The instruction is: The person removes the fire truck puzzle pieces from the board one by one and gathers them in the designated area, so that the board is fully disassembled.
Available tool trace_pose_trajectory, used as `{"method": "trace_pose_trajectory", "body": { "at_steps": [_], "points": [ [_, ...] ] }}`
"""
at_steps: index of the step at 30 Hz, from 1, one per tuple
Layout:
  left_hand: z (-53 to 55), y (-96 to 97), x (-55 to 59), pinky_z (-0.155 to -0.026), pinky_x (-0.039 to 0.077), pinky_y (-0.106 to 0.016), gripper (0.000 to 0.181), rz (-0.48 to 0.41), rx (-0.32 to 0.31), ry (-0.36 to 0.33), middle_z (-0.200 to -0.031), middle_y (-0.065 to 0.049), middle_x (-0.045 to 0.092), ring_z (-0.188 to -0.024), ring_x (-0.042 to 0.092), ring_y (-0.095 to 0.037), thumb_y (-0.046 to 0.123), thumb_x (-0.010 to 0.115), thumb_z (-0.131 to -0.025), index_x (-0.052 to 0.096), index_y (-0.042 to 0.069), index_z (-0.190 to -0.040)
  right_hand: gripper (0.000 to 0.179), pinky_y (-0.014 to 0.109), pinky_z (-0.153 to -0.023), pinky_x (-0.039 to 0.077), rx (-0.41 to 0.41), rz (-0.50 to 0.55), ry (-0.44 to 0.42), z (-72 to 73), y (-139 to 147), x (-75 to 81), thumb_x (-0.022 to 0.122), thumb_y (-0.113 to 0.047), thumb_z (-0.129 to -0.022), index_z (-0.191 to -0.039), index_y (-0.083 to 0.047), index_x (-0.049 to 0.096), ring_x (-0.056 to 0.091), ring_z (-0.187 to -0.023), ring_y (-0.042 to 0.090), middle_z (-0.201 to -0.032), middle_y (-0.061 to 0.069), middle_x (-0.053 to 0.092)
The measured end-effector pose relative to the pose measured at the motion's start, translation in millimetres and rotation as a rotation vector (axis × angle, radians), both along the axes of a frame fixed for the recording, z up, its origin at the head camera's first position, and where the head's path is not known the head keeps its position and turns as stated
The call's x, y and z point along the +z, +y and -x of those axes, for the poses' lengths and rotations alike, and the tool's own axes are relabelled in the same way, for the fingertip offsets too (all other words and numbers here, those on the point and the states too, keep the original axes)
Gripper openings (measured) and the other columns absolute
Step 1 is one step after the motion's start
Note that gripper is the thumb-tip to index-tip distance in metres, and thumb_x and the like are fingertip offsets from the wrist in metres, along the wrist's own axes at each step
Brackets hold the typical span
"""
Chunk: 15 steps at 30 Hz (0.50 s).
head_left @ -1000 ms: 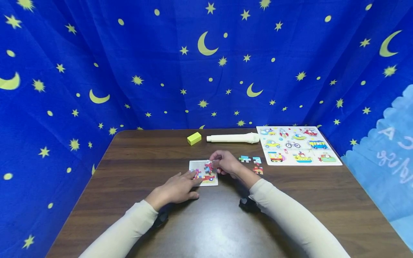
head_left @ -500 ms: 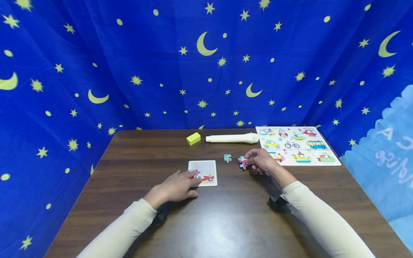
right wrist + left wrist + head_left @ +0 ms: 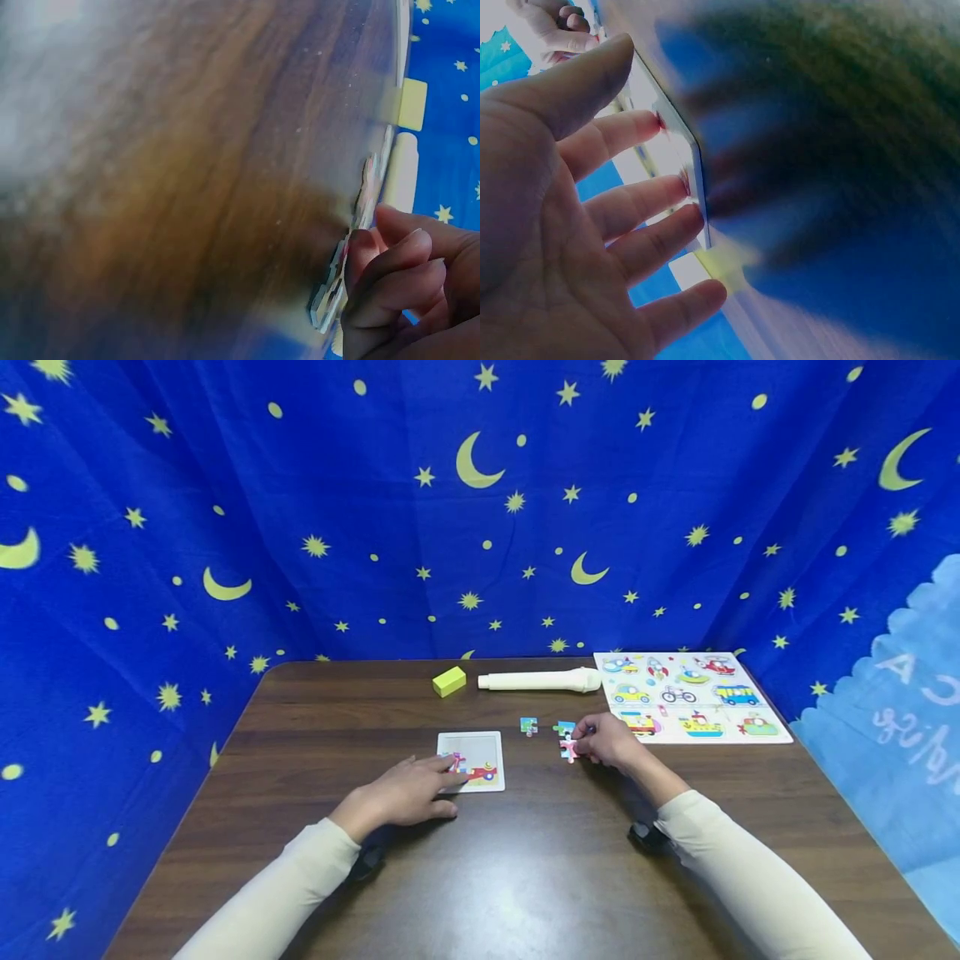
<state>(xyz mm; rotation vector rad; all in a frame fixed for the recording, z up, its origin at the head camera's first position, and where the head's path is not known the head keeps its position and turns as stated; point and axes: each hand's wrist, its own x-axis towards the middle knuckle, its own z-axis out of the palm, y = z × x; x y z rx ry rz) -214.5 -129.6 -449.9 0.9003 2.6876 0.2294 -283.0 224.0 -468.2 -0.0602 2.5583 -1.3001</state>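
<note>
My left hand (image 3: pixel 408 789) lies with spread, straight fingers on the lower left of a small white puzzle tray (image 3: pixel 471 742). Part of a red and pink picture (image 3: pixel 482 774) shows in the tray, partly covered by those fingers. To the right, my right hand (image 3: pixel 606 741) pinches a red and pink puzzle piece (image 3: pixel 567 748) low at the tabletop. A blue-green puzzle piece (image 3: pixel 562 727) lies just behind it, and another small piece (image 3: pixel 528 726) lies between there and the tray. In the right wrist view, curled fingers (image 3: pixel 390 274) cover part of the pieces.
At the back stand a yellow block (image 3: pixel 449 682) and a white microphone-shaped object (image 3: pixel 540 681). A vehicle picture board (image 3: pixel 697 702) lies at the back right of the wooden table (image 3: pixel 480 868). A blue star curtain (image 3: pixel 375 510) hangs behind.
My right hand has carried the red puzzle piece from above the tray rightward and lowered it beside the loose pieces. The left hand has stayed on the tray.
</note>
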Motion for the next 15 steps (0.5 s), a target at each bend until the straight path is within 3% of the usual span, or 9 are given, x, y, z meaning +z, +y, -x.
{"method": "trace_pose_trajectory", "body": {
  "at_steps": [9,15],
  "points": [
    [6.0,-5.7,0.7,-0.112,0.04,-0.057,0.054,-0.056,-0.026,-0.004,-0.158,-0.016,0.044,-0.142,0.045,-0.038,0.041,0.066,-0.099,0.058,0.016,-0.146,0.009,0.024,-0.04,0.037,-0.045,0.067,-0.016,0.0,-0.3,5.5,0.065,-0.005,-0.096,-0.099,0.002,0.066,0.049,-0.046,0.011,-0.061,0.005,0.059],
    [9.4,-11.0,-0.7,-0.112,0.042,-0.054,0.049,-0.133,-0.032,0.029,-0.152,-0.018,0.05,-0.139,0.049,-0.037,0.038,0.065,-0.1,0.063,0.01,-0.14,0.012,0.022,-0.039,0.035,0.012,0.16,-0.01,2.5,-16.9,5.4,0.063,-0.007,-0.098,-0.101,0.004,0.067,0.049,-0.047,0.009,-0.062,0.003,0.058]
  ]
}}
